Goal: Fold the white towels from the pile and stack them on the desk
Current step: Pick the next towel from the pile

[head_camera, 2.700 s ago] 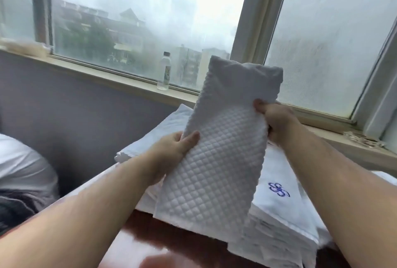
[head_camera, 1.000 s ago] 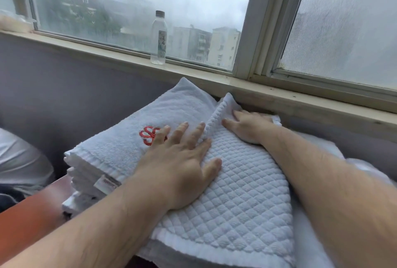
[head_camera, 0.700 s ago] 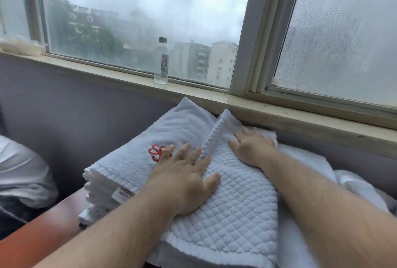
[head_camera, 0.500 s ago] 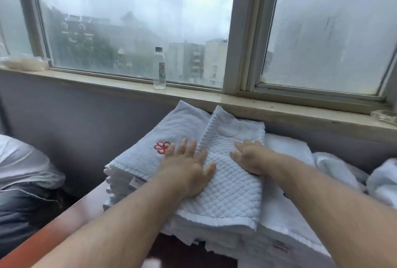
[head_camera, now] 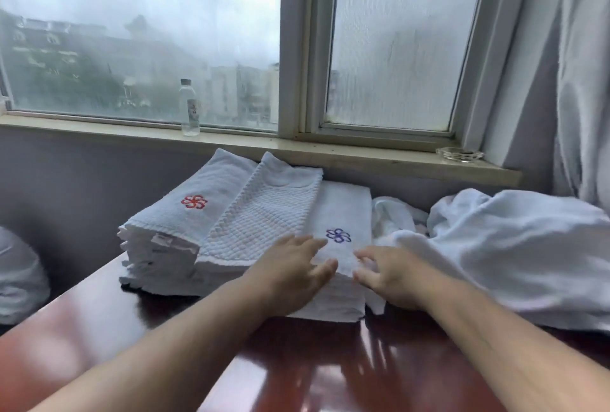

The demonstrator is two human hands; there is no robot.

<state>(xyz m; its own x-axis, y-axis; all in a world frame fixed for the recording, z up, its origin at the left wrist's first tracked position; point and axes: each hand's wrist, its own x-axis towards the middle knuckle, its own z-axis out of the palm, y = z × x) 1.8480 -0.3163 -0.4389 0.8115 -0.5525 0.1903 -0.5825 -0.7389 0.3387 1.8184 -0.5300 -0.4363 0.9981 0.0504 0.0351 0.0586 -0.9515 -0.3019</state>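
- While the quilted towel lies folded on top of the stack, its long axis runs from the near edge of the worktop away toward the window sill, with the far end leaning slightly right.
- Just beside it on the left lies a towel with a red flower mark, on the right one with a blue flower mark; all three point the same way.
- Both hands hover at the near end of the blue-marked towel: the left hand has its fingers spread and relaxed, grasping nothing, and the right hand is likewise loose, fingers lightly bent, holding nothing. Whether they touch the cloth is blurred.
- My guess is that one towel has just been placed and the step in hand is fetching another.
- To the right, touching the stack's side, sits the rumpled pile of unfolded towels; the next move calls for the right hand to reach there and grasp an edge.
- Farther out, a water bottle and a glass dish stand on the sill.
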